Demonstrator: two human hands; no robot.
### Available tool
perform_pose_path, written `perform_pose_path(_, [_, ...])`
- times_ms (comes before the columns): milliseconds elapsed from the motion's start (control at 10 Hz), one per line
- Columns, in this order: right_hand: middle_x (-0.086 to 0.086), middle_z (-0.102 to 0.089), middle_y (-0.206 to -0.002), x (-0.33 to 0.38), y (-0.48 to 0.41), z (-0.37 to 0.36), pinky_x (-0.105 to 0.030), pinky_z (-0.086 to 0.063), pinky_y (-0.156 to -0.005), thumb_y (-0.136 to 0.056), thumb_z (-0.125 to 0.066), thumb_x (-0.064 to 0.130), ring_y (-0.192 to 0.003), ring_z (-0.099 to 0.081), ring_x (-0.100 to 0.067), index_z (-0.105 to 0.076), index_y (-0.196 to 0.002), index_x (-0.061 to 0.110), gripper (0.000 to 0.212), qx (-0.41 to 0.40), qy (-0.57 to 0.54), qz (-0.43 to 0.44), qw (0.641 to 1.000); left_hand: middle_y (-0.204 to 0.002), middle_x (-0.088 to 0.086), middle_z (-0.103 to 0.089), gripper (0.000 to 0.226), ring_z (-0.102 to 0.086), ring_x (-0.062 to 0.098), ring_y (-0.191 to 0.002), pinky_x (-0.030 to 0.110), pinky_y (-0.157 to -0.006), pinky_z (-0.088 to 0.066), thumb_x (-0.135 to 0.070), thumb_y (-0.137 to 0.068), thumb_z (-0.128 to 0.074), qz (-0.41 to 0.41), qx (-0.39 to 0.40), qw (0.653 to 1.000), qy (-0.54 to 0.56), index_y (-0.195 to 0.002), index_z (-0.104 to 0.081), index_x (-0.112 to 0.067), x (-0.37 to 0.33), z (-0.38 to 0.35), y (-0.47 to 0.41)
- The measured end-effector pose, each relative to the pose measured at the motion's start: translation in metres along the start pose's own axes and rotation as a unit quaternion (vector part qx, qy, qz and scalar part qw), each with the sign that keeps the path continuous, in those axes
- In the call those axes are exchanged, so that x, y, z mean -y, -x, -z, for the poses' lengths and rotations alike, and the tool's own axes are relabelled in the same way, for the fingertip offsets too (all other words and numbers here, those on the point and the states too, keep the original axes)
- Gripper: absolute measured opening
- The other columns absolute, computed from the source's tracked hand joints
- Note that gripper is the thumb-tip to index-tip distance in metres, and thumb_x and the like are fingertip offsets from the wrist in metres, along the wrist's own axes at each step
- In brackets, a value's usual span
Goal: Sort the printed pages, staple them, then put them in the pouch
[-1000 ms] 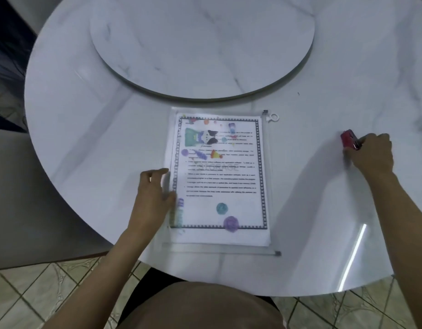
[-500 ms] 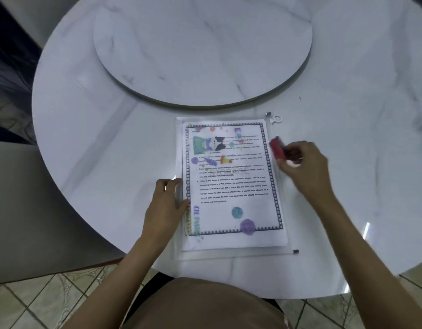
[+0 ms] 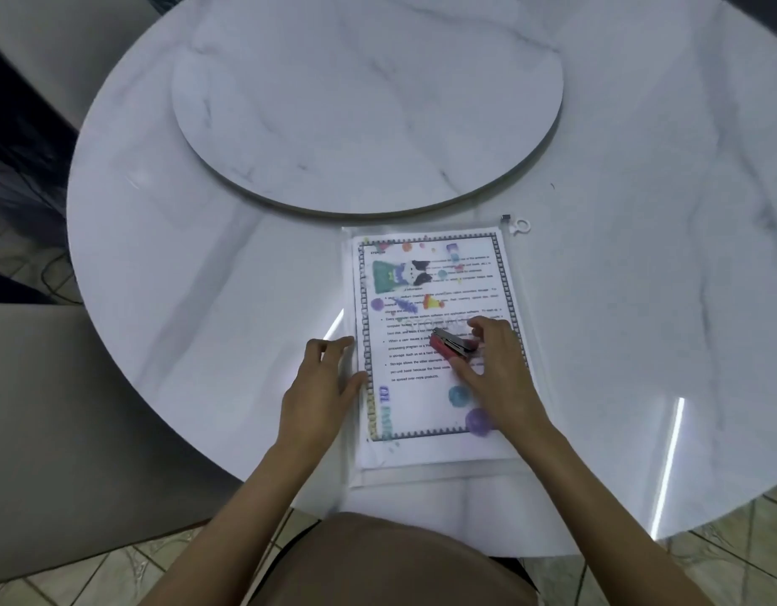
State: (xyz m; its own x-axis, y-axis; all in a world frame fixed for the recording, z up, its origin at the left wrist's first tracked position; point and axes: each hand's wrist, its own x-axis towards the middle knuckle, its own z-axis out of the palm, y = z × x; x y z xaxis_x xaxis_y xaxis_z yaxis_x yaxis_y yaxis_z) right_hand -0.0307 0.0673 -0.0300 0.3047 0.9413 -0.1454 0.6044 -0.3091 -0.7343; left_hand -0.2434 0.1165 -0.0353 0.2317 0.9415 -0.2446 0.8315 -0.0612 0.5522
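Head view: the right hand [image 3: 496, 378] grips the red stapler [image 3: 454, 345] over the middle of the pages [image 3: 421, 413]. The left hand [image 3: 321, 387] rests with loosely bent fingers against their left edge. The pages lie flat with the clear pouch [image 3: 421, 478] on the table [image 3: 203, 299]; inside or on top, I cannot tell. Paper is light and floppy, and the plastic probably slippery, so better to pinch all sheets together at one corner.

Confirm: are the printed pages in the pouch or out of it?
In, it appears: the clear film of the pouch and its coloured prints overlie the printed pages, and its edges frame them. Zip: cannot tell.
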Motion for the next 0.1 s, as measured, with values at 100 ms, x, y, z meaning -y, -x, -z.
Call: perform_pose_path(100, [0.0, -0.046, -0.118, 0.0105, -0.0041, 0.0116, -0.012, -0.029, -0.087, -0.082, -0.068, 0.025, -0.112, -0.045, -0.015, -0.045, -0.128, 0.007, 0.054, -0.054, -0.029, 0.002, 0.998, -0.128, -0.001, -0.042, 0.048, -0.054, 0.008, -0.077, 0.029, -0.071, -0.051, -0.033, -0.091, -0.054, -0.01, -0.012, 1.0, 0.023, -0.136, -0.042, -0.021, 0.0057, 0.0037, 0.002])
